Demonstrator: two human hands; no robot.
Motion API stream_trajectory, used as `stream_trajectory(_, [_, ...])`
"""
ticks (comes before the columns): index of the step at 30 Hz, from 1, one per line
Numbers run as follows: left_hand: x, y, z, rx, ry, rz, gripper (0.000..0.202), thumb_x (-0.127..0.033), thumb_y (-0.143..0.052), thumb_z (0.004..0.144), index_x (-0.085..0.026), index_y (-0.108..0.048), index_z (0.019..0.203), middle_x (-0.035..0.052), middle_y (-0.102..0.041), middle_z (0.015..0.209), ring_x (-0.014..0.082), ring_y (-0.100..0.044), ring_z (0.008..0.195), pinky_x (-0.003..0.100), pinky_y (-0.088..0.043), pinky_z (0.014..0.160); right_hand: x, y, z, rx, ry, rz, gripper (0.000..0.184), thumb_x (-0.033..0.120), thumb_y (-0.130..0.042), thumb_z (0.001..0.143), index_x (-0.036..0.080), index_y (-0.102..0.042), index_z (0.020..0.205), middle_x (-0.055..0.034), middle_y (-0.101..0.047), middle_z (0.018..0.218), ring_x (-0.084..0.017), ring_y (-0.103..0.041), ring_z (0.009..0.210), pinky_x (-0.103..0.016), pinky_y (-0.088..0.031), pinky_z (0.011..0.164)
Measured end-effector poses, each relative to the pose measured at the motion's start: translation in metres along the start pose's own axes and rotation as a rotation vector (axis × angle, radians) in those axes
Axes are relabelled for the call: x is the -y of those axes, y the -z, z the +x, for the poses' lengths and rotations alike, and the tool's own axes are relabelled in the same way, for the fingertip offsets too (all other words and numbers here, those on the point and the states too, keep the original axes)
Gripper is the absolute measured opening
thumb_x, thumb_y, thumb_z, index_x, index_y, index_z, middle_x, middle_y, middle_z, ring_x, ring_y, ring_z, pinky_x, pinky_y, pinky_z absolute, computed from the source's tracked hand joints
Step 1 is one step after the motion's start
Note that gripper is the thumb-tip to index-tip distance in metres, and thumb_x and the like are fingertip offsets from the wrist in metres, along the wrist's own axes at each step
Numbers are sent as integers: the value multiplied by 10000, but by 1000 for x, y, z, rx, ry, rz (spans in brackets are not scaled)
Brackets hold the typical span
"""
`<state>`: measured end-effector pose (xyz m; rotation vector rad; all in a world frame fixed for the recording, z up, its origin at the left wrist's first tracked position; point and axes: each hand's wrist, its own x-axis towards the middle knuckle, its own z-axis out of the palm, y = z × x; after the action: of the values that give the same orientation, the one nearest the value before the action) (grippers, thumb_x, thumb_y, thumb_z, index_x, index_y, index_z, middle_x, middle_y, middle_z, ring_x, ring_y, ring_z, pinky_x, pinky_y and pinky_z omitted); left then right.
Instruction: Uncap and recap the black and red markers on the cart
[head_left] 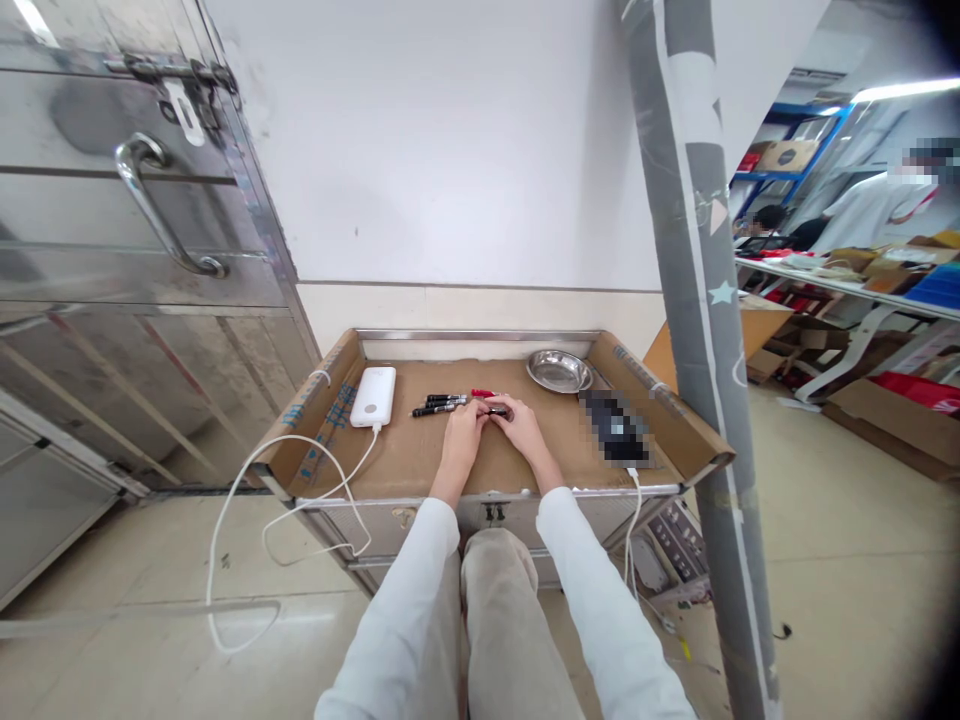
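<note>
polished metal dish (559,370), mirror-bright, on matt brown cardboard lining (405,465), edges rough. power bank (373,393): smooth white plastic; cable (283,437), plastic-coated. black pens (436,409) and red pen (482,393) look like glossy plastic; dark pen piece (497,412) shiny too. sleeves (420,555) in soft white cloth, trousers (495,580) in matt beige cloth. door (67,230) of scuffed sheet metal, door handle (154,220) gleaming metal. wall (450,150) smooth, pale, low sheen; floor (832,560) glossy, tile-like.
</note>
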<state>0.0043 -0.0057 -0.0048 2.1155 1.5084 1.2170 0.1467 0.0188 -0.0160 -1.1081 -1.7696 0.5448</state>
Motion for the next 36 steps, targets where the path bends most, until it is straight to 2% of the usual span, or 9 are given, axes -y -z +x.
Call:
stream_trajectory(6, [-2, 1, 0, -28, 11, 84, 63, -116, -569, 844, -174, -593, 840, 51, -639, 885, 198, -579, 895, 352, -445, 863, 0, 0, -2, -86, 27, -108, 275, 103, -587, 743, 214, -677, 978, -67, -630, 1007, -208, -561, 940, -372, -470, 844])
stream_trajectory(11, [-1, -1, 5, -60, 10, 321, 25, -186, -572, 858, -169, -587, 846, 74, -593, 923, 221, -534, 905, 373, -422, 861, -5, -5, -3, -111, 69, -224, 200, 106, -541, 801, 206, -675, 911, -80, -582, 951, -236, -531, 963, -417, -441, 895])
stream_trajectory(14, [-1, -4, 10, -48, 6, 446, 52, -204, -558, 867, -157, -579, 877, 93, -568, 945, 234, -520, 910, 380, -421, 846, -4, -6, -3, -116, 87, -267, 217, 104, -480, 843, 195, -662, 914, -84, -562, 954, -222, -531, 942, -392, -431, 908])
stream_trajectory(20, [-2, -6, 7, -30, -79, 448, 79, -202, -498, 898, -161, -563, 877, 80, -551, 911, 222, -521, 899, 376, -417, 857, 13, -1, -7, -122, 104, -437, 281, 59, -384, 856, 185, -634, 891, -79, -557, 944, -210, -501, 924, -332, -414, 862])
stream_trajectory(25, [-3, -5, 2, -19, -83, 485, 184, -146, -403, 914, -150, -587, 906, 110, -567, 949, 235, -528, 949, 381, -419, 877, 22, 1, -11, -157, 2, -628, 289, 37, -381, 840, 175, -620, 753, -84, -551, 862, -204, -479, 829, -316, -385, 790])
stream_trajectory(29, [-8, 0, -1, -69, 15, 522, 256, -110, -350, 903, -141, -591, 983, 135, -572, 1015, 247, -533, 981, 389, -427, 880, 22, 1, -11, -140, -53, -679, 270, 40, -402, 835, 163, -641, 807, -103, -563, 903, -212, -478, 859, -316, -372, 791])
stream_trajectory(32, [-11, 3, -5, -194, 176, 575, 300, -94, -323, 888, -107, -569, 1059, 185, -545, 1143, 273, -522, 1058, 406, -426, 892, 24, 1, -11, -121, -65, -678, 271, 41, -405, 831, 161, -646, 859, -105, -566, 934, -218, -482, 889, -322, -376, 813])
stream_trajectory(34, [-12, 4, -8, -267, 262, 610, 325, -90, -324, 875, -73, -539, 1119, 227, -492, 1251, 300, -480, 1155, 425, -409, 927, 26, 1, -12, -88, -29, -645, 280, 34, -408, 818, 171, -645, 879, -95, -565, 949, -215, -486, 906, -321, -381, 834])
stream_trajectory(36, [-11, 2, -10, -289, 301, 637, 347, -98, -336, 868, -52, -512, 1163, 249, -464, 1298, 318, -444, 1214, 440, -391, 957, 29, 1, -13, -39, 34, -597, 306, 22, -410, 802, 186, -646, 908, -81, -564, 968, -207, -491, 929, -316, -385, 859])
